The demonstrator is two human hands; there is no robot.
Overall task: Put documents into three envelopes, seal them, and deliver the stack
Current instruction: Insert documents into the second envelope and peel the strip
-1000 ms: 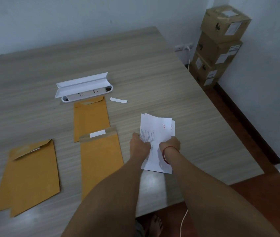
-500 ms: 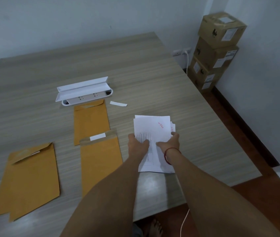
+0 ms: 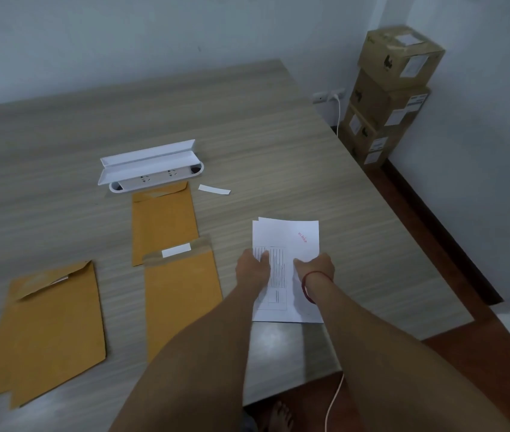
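Note:
A small stack of white printed documents [image 3: 286, 241] lies on the wooden table [image 3: 247, 126], right of centre. My left hand [image 3: 252, 269] presses on its left edge and my right hand [image 3: 316, 268], with a red string at the wrist, holds its right edge. Three brown envelopes lie to the left. The far one [image 3: 163, 222] has its flap folded down. The middle one [image 3: 182, 294] has an open flap with a white strip. The left one [image 3: 47, 325] lies aslant with its flap half raised, over another brown sheet.
A white power strip with a raised lid [image 3: 150, 169] sits behind the envelopes, and a loose white paper strip [image 3: 214, 190] lies beside it. Stacked cardboard boxes [image 3: 390, 95] stand in the right corner. The table's near edge runs just below the documents; a white cable [image 3: 333, 400] hangs there.
Both hands have squared the fanned sheets into a neater stack. The stack now lies straighter, with my hands on either side of it.

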